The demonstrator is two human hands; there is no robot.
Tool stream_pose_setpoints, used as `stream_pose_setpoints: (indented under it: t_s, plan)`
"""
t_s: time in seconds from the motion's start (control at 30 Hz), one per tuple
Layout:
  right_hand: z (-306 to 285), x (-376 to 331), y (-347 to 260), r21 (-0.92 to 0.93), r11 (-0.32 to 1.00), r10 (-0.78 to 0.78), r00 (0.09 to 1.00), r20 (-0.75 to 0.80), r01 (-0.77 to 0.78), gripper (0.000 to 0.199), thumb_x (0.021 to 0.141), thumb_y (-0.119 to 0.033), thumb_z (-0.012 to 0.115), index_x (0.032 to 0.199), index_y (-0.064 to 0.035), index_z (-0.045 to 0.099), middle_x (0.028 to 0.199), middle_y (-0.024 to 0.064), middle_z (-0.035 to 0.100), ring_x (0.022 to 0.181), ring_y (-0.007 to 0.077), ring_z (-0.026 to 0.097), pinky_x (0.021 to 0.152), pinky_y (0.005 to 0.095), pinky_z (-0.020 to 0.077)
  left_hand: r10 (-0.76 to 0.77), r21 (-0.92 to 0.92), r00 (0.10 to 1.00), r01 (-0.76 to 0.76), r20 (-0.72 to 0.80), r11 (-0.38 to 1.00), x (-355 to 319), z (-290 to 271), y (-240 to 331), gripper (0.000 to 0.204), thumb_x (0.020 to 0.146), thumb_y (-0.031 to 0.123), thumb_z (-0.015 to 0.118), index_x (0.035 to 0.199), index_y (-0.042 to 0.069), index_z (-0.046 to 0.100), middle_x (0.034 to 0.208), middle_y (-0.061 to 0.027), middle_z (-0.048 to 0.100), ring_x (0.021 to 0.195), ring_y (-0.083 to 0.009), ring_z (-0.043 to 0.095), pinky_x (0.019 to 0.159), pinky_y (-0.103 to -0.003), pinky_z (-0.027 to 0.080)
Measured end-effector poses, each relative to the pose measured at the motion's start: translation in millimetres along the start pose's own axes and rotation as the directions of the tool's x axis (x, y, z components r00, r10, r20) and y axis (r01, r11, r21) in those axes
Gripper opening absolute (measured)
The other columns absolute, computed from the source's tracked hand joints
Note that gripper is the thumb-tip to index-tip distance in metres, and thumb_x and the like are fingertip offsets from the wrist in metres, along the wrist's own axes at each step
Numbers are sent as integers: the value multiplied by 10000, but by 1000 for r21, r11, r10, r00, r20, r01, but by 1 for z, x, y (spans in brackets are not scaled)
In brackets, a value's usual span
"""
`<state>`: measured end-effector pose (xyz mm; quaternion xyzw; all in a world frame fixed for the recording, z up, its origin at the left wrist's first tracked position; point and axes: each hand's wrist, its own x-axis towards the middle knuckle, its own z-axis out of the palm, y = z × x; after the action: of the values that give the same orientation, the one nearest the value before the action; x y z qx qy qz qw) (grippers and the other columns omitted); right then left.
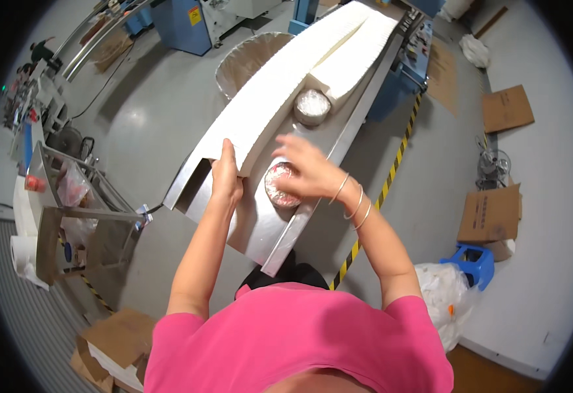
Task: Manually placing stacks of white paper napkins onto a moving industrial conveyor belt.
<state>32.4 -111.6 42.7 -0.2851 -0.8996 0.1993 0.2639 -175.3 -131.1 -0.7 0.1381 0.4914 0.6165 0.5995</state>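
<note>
A long row of tightly packed white sheets, like folded tissue (267,85), lies along a metal chute (253,229). My left hand (227,177) is at the near end of this row, one finger straight along its top and the others bent against its end face. My right hand (306,167) is over a round, plastic-wrapped item (281,185) with red and white showing. Its fingers are spread and slightly blurred, and the thumb side overlaps the item; I cannot tell whether they touch. Farther up the chute sits a second round wrapped item (312,107), beside a shorter white row (355,62).
A lined bin (230,65) stands left of the chute. Yellow-black floor tape (391,177) runs along its right. At the right are cardboard boxes (489,213), a blue stool (473,262) and a plastic bag (443,295). A metal frame cart (96,213) stands left.
</note>
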Motion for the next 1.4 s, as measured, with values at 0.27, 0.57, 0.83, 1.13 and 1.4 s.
stream_pose_setpoints:
  t_s: [0.27,0.57,0.83,1.13,1.4]
  plan:
    - [-11,43,129,-513,853,14,989,-148,-89,243,765,-129,624,989,-49,576,943,102,591,929,262,581,794,380,477,101,107,947,-71,-305,992,-5,21,-3,787,856,288,684,1327,-101,188,1309,-188,416,1198,-238,452,1013,-351,388]
    - [-71,43,114,-164,986,-9,999,-40,3,303,766,-183,695,1035,-60,627,1005,115,636,914,299,613,781,373,514,272,122,898,-244,-347,962,-9,-5,-4,743,858,313,673,1387,-20,272,1392,-158,380,1280,-237,401,1089,-338,306]
    - [-141,176,275,-45,973,207,940,-271,-228,185,838,-130,586,953,-11,669,827,183,664,781,337,644,736,386,504,229,233,856,-131,-463,963,5,47,11,839,793,266,743,1412,-12,249,1406,-149,369,1319,-243,353,1122,-349,244]
    - [-136,213,300,-34,886,462,886,-45,-463,167,790,-178,641,859,-53,729,830,134,698,769,268,669,752,334,524,255,268,782,-118,-568,956,-3,54,11,786,782,296,754,1374,-5,334,1319,-108,467,1241,-208,429,1087,-330,276]
    - [-138,214,308,17,891,454,891,-13,-453,158,794,-151,627,863,-58,734,835,129,699,772,263,671,762,331,523,230,224,789,-120,-569,967,-6,47,9,771,789,281,747,1376,-2,336,1329,-102,462,1243,-203,429,1080,-331,274]
